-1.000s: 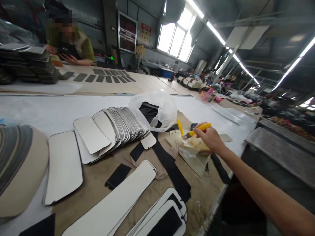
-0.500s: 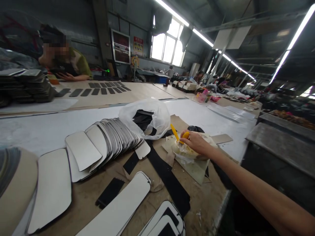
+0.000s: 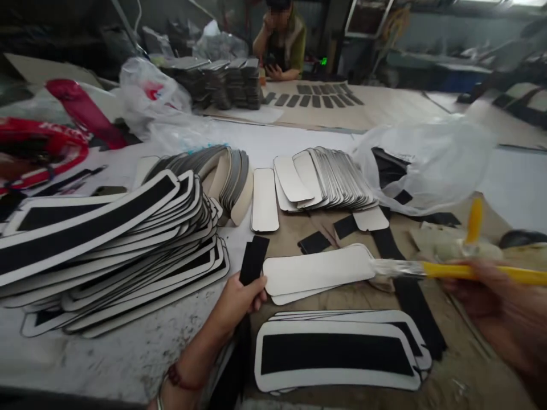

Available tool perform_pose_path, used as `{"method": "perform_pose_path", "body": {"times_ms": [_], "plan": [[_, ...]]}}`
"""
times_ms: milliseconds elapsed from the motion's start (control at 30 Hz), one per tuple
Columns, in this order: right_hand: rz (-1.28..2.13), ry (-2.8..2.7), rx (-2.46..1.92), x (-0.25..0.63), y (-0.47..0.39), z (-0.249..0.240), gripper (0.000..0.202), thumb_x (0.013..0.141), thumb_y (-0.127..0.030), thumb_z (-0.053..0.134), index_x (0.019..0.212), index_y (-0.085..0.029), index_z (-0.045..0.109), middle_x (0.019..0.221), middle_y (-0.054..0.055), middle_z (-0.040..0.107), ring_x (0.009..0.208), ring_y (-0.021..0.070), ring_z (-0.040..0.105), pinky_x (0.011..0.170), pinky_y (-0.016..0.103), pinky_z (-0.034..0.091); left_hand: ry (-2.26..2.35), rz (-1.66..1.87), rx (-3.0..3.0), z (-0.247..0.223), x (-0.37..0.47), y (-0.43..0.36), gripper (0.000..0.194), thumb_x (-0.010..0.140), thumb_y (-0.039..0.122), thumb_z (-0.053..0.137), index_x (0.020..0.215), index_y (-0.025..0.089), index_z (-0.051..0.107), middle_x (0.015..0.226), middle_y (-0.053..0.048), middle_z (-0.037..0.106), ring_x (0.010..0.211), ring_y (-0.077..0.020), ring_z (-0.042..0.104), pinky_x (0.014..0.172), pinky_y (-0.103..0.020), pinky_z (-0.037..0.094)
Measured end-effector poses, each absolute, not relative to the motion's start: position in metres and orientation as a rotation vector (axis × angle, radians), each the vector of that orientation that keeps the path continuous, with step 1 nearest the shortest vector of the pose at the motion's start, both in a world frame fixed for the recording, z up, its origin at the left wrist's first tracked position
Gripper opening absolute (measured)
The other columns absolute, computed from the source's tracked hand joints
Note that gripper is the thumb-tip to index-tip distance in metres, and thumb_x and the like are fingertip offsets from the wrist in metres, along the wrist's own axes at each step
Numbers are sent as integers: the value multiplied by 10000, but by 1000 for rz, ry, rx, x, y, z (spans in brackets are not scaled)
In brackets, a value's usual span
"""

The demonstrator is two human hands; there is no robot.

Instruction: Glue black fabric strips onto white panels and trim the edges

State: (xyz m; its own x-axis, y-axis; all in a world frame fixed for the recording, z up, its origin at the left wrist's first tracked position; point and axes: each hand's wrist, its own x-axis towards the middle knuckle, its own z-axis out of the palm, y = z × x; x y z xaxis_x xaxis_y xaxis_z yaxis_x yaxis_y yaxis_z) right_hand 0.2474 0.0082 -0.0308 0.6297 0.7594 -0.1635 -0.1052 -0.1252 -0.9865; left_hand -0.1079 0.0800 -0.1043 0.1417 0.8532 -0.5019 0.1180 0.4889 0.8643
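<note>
My left hand (image 3: 235, 300) is closed around black strips (image 3: 253, 256), its thumb at the left end of a white curved panel (image 3: 318, 270). In my right hand (image 3: 498, 302), blurred by motion, is a yellow-handled brush (image 3: 438, 271). The brush's bristle end rests at the right end of that panel, which lies on another like it. Behind my right hand, a second yellow handle (image 3: 473, 219) stands up at a whitish container (image 3: 474, 246). Close in front lies a stack of white-bordered panels with black centres (image 3: 337, 356).
A tall pile of black-centred panels (image 3: 171, 228) stands at left. White panels (image 3: 337, 176) lie fanned behind the work, beside a plastic bag (image 3: 444, 165) with black pieces. Across the table sits a person (image 3: 284, 42), near stacks of dark pieces (image 3: 231, 82).
The view has swung left, and my left hand with the black strips has come in. My right hand has moved from the container to the white panel with the brush.
</note>
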Motion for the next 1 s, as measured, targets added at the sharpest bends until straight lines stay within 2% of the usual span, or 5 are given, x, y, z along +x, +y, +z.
{"method": "perform_pose_path", "body": {"times_ms": [67,200,367,800,1000], "plan": [[986,-478,-1441,179,19,-35,345,533,-387,822,752,-202,631,742,8,616,567,91,582,512,154,516,1301,650,962,-104,-109,79,272,695,399,629,708,141,542,523,7,563,394,-70,426,376,-173,269],[1164,-643,-1317,99,42,-57,285,716,-413,703,800,-164,592,817,18,615,627,92,573,595,203,519,1233,623,993,-104,-113,78,262,727,394,602,724,143,525,522,15,551,411,-71,433,389,-173,292],[1103,-837,-1409,87,45,-82,269,783,-409,635,866,-162,564,855,23,597,636,104,577,642,252,498,1220,621,966,-107,-115,77,247,736,378,593,774,146,517,547,18,561,416,-73,438,388,-174,298],[159,-1427,-1875,152,24,-65,173,858,-343,518,832,-182,574,808,36,596,744,171,585,685,277,468,1330,646,1021,-107,-110,74,323,675,443,628,750,139,547,451,31,527,389,-87,410,387,-199,280],[-25,-1502,-1813,176,26,-63,119,859,-296,512,858,-188,561,827,48,604,765,178,583,725,300,468,1364,647,1012,-116,-114,74,398,625,523,660,713,148,560,484,9,563,412,-103,428,400,-211,294]]}}
